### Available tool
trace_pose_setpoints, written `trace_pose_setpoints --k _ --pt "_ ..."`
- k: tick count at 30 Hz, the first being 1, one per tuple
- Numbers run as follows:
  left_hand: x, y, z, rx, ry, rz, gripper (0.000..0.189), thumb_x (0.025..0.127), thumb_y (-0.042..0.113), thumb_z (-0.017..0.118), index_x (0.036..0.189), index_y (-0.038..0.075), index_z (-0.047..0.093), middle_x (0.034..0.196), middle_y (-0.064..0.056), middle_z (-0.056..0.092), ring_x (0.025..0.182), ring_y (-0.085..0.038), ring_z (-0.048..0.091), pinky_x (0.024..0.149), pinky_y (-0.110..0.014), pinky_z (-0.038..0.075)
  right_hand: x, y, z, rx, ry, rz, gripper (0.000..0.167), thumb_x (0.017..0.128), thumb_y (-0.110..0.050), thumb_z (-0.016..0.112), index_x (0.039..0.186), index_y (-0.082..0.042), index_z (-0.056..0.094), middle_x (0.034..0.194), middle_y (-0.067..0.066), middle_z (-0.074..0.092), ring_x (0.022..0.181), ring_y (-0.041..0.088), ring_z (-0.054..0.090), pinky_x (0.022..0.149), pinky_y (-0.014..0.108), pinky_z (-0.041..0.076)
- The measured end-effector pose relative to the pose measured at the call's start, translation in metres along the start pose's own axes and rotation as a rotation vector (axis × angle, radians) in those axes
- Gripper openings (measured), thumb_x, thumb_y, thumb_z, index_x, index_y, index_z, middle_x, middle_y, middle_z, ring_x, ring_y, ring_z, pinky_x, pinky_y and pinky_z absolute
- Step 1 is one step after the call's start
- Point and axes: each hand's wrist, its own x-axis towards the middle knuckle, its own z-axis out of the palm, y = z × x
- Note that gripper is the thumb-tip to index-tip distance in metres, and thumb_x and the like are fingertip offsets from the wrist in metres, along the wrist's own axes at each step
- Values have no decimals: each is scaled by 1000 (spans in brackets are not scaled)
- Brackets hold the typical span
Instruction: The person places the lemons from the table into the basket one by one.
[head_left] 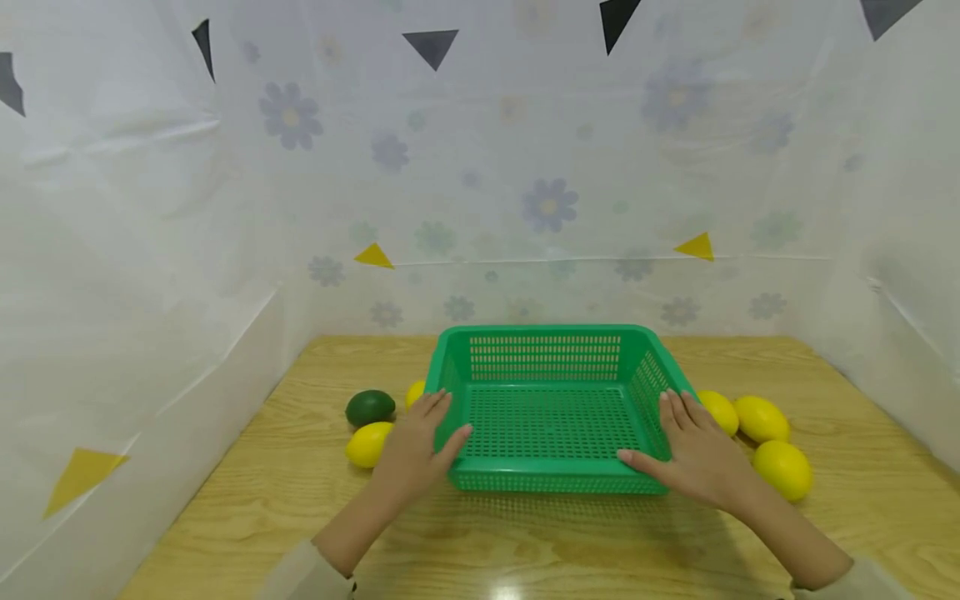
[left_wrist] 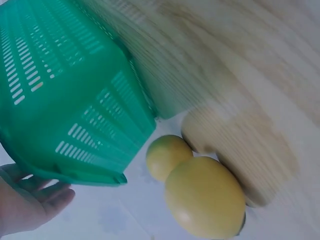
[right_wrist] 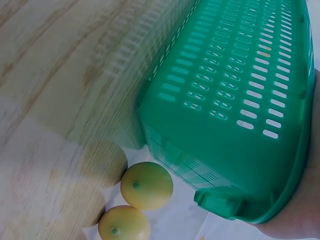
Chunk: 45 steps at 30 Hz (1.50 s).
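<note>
A green plastic basket [head_left: 551,475] with slotted walls stands upright before me, its bottom showing bare. My left hand [head_left: 412,446] rests on its left rim, fingers extended and thumb toward the near corner. On the opposite rim lies my right hand [head_left: 693,454], its fingers straight and the thumb pointing inward over the near edge. The left wrist view catches the fingers [left_wrist: 52,197] beside the basket's rim [left_wrist: 65,177]. In the right wrist view, the basket wall [right_wrist: 215,145] hides most of the right hand.
Left of the basket lie a dark green avocado-shaped fruit [head_left: 370,408], a yellow lemon [head_left: 368,445] and another yellow fruit [head_left: 416,392], partly hidden. To the right sit lemons [head_left: 762,419], one [head_left: 782,471] close to my right wrist. Behind the wooden table [head_left: 510,542] hangs a flowered sheet [head_left: 487,183].
</note>
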Motion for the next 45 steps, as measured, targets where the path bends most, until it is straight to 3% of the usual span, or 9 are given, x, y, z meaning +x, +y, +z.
trace_pose_setpoints --k 9,18,23,26,32,45 --pt "-4 -26 -11 20 124 126 37 86 18 66 117 -1 62 117 -16 63 108 -31 60 88 -43 52 0 -2 1 -18 15 -13 100 85 -62 50 138 18 23 146 37 18 135 53 15 108 61 17" --pt "-12 -47 -21 18 67 24 38 88 18 64 118 -5 60 118 -20 61 108 -34 59 88 -47 51 0 -4 -1 -20 14 -5 101 85 -62 50 138 19 22 146 37 17 135 53 15 108 61 17" --pt "-18 -59 -23 48 68 38 38 86 14 66 117 -6 60 110 -17 64 98 -29 61 83 -43 53 -1 -5 -1 -9 14 0 102 85 -63 50 139 18 19 147 36 14 135 52 14 108 61 17" --pt "-20 -67 -24 70 39 38 38 84 16 68 114 -5 61 108 -16 65 102 -30 61 86 -44 52 -1 -5 -1 0 17 2 103 84 -62 51 140 18 18 148 36 13 136 52 13 108 61 17" --pt "-22 -78 -26 95 -69 -16 44 82 22 70 116 -4 61 118 -19 61 113 -36 56 91 -50 48 -1 -6 -1 5 27 4 103 84 -62 51 141 17 17 148 35 13 136 52 14 108 62 17" --pt "-22 -95 -30 132 -219 -136 53 80 22 73 121 -7 56 123 -24 57 114 -41 53 94 -52 46 -1 -7 -2 2 20 12 103 84 -63 51 140 17 18 148 35 14 135 52 15 108 62 17"
